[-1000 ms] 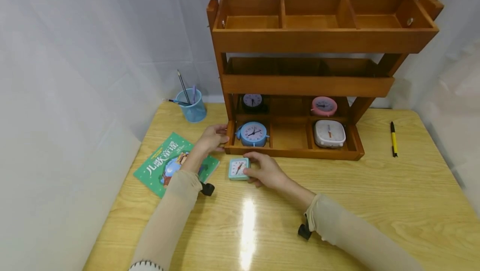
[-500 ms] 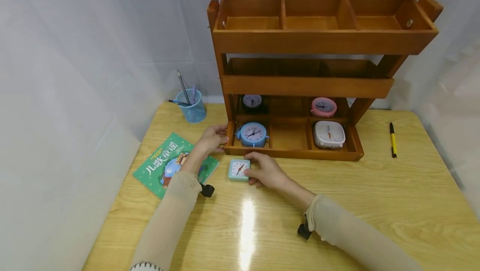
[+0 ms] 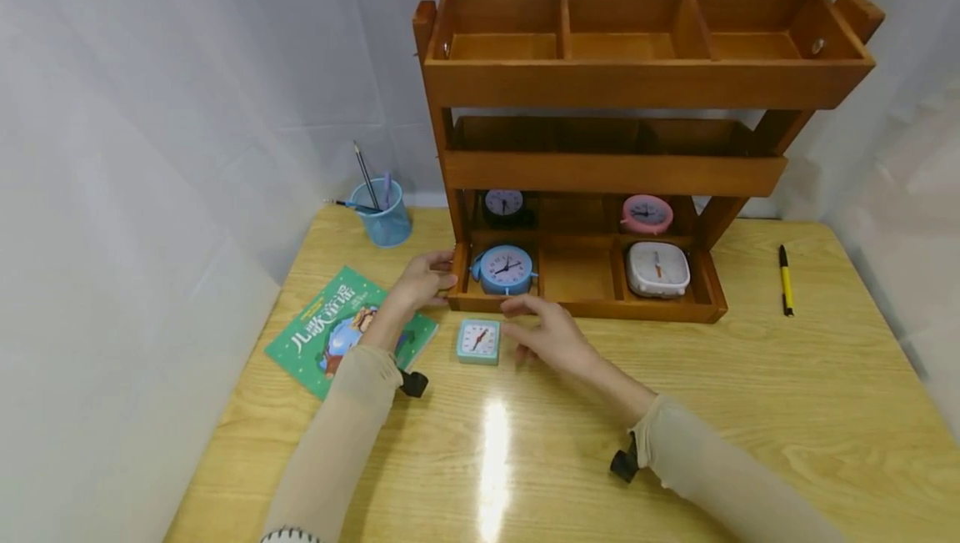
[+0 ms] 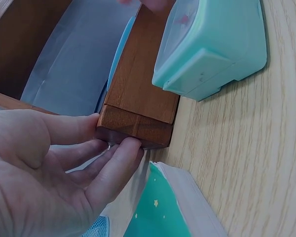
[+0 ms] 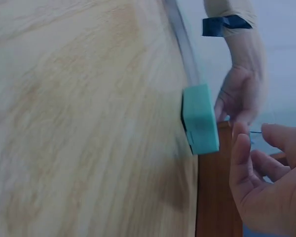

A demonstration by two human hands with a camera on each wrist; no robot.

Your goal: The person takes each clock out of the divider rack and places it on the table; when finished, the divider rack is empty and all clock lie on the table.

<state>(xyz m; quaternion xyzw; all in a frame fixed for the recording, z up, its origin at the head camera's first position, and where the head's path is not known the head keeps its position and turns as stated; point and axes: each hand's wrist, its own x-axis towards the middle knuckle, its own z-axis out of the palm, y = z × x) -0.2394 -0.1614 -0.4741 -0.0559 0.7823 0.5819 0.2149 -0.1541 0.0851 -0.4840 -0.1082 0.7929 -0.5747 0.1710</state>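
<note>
In the head view a mint-green square alarm clock (image 3: pixel 477 341) lies face up on the table, in front of the wooden rack (image 3: pixel 588 307). Just right of the clock is my right hand (image 3: pixel 553 339), its fingers loosely bent with nothing between them. The right wrist view shows a gap between this hand (image 5: pixel 274 180) and the clock (image 5: pixel 201 118). My left hand (image 3: pixel 420 280) holds the rack's lower left front corner. Its fingertips press on the wood (image 4: pixel 135 129) in the left wrist view. A blue round alarm clock (image 3: pixel 506 269) sits in the rack's front left compartment.
The bottom tier also has a white clock (image 3: pixel 658 268), a pink clock (image 3: pixel 648 214) and a black clock (image 3: pixel 503 203). A green book (image 3: pixel 318 330) lies under my left forearm. Behind it stands a blue pen cup (image 3: pixel 389 224). A yellow pen (image 3: pixel 786 280) lies at right.
My right hand has let go of the mint-green clock and moved slightly right, away from it. The clock stays on the table, and my left hand keeps its place at the rack corner.
</note>
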